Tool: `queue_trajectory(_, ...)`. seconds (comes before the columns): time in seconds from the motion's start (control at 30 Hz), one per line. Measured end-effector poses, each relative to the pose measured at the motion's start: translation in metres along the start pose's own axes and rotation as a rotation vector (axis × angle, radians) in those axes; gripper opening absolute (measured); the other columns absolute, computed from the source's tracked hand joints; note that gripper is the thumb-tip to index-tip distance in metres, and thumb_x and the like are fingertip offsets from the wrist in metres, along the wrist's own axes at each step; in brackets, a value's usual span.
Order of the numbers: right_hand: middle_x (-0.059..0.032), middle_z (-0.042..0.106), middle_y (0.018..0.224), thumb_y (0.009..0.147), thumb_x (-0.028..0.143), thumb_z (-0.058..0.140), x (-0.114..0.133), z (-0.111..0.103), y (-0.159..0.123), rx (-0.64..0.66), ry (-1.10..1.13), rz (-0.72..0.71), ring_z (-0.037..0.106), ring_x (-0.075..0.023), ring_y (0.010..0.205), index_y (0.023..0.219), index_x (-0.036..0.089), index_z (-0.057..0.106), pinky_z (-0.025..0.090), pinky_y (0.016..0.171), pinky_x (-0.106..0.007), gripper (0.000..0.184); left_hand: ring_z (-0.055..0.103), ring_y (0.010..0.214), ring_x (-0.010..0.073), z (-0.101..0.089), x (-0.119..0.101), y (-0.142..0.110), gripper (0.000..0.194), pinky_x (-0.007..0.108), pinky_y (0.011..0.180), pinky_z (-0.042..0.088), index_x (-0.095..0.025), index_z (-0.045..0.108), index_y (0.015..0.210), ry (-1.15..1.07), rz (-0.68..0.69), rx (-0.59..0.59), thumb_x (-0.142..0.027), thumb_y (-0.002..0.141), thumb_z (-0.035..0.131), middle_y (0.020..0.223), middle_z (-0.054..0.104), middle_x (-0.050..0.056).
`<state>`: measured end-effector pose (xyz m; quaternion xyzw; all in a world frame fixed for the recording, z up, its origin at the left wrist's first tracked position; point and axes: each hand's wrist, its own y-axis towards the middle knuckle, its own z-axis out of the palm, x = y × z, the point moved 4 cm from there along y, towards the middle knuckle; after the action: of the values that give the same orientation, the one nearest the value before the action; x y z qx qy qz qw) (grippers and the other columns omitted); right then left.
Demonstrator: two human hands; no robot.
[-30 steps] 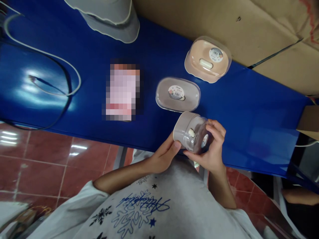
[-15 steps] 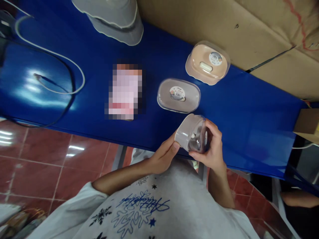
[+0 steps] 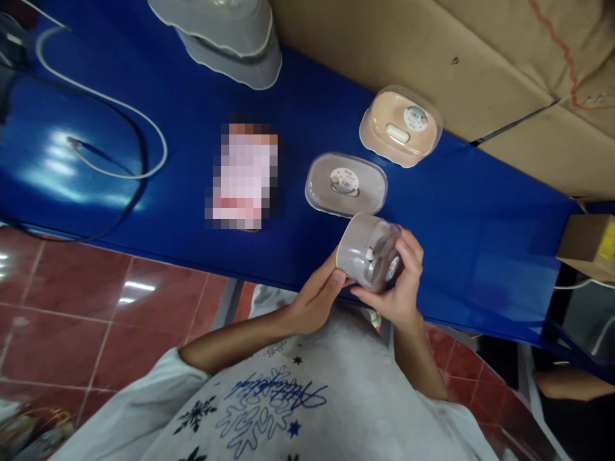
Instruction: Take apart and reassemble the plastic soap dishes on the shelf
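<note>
Between my hands is a small grey plastic box with a clear lid (image 3: pixel 368 253), tipped on its side above the table's near edge. My left hand (image 3: pixel 317 298) is closed on its grey base, thumb along the near side. My right hand (image 3: pixel 403 282) wraps round the clear lid end, fingers over the far side and thumb below. A round sticker shows on the lid. Just beyond lies a similar oval grey box (image 3: pixel 321 192) with a clear lid and round label. Farther back sits a peach box (image 3: pixel 391 118) with a clear lid and a pale handle.
The blue table (image 3: pixel 480 237) runs across the view. Stacked grey containers (image 3: pixel 230 38) stand at the back left. A pixelated flat item (image 3: pixel 245 176) lies left of the boxes. A white cable (image 3: pixel 161 144) curls farther left. Brown cardboard (image 3: pixel 384 38) lines the back. Another person's arm (image 3: pixel 571 385) shows at right.
The box in my hands has turned slightly, showing more of the lid's sticker. My right hand has shifted a little left and turned with it. The view has shifted slightly.
</note>
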<state>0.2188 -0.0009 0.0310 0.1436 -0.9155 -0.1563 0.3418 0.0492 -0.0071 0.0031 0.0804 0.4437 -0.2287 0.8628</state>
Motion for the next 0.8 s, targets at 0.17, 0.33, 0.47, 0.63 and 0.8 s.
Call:
queue_trajectory(0.17, -0.0143, 0.045, 0.162, 0.088, 0.073, 0.076, -0.006, -0.007, 0.007, 0.089, 0.091, 0.029, 0.049, -0.0434, 0.151, 0.166, 0.036, 0.031, 0.047, 0.120, -0.073, 0.098, 0.056, 0.152, 0.0318, 0.002, -0.001, 0.002, 0.049, 0.050, 0.127, 0.048, -0.030, 0.052, 0.161, -0.044, 0.041, -0.017, -0.046, 0.117, 0.039, 0.163, 0.058, 0.008)
queue_trajectory(0.33, -0.0143, 0.044, 0.160, 0.082, 0.069, 0.082, -0.008, -0.003, 0.005, 0.089, 0.063, 0.038, 0.048, -0.0455, 0.150, 0.166, 0.038, 0.029, 0.044, 0.120, -0.075, 0.104, 0.054, 0.153, 0.0293, -0.002, -0.001, 0.001, 0.051, 0.052, 0.130, 0.043, -0.029, 0.048, 0.165, 0.008, 0.028, -0.023, -0.044, 0.117, 0.038, 0.164, 0.057, 0.012)
queue_trajectory(0.47, -0.0138, 0.043, 0.158, 0.081, 0.071, 0.082, -0.011, 0.002, 0.000, 0.030, 0.089, 0.015, 0.050, -0.0451, 0.149, 0.165, 0.040, 0.028, 0.045, 0.119, -0.075, 0.105, 0.053, 0.154, 0.0321, -0.002, -0.006, 0.002, 0.050, 0.049, 0.129, 0.045, -0.027, 0.051, 0.162, 0.020, 0.058, 0.022, -0.044, 0.117, 0.038, 0.161, 0.060, 0.011)
queue_trajectory(0.63, -0.0136, 0.048, 0.158, 0.079, 0.066, 0.087, -0.014, -0.009, 0.001, 0.032, 0.079, 0.005, 0.054, -0.0448, 0.146, 0.165, 0.039, 0.032, 0.048, 0.117, -0.074, 0.106, 0.054, 0.154, 0.0323, 0.000, -0.008, 0.006, 0.053, 0.054, 0.130, 0.042, -0.027, 0.047, 0.166, 0.105, 0.012, 0.058, -0.044, 0.117, 0.039, 0.162, 0.060, 0.012)
queue_trajectory(0.8, -0.0149, 0.053, 0.159, 0.080, 0.052, 0.092, -0.028, -0.045, 0.000, 0.144, -0.094, 0.023, 0.058, -0.0438, 0.144, 0.163, 0.035, 0.041, 0.052, 0.115, -0.071, 0.099, 0.058, 0.149, 0.0293, -0.010, -0.020, 0.005, 0.067, 0.049, 0.118, 0.056, -0.035, 0.029, 0.173, 0.444, 0.150, -0.066, -0.027, 0.112, 0.053, 0.167, 0.053, 0.014)
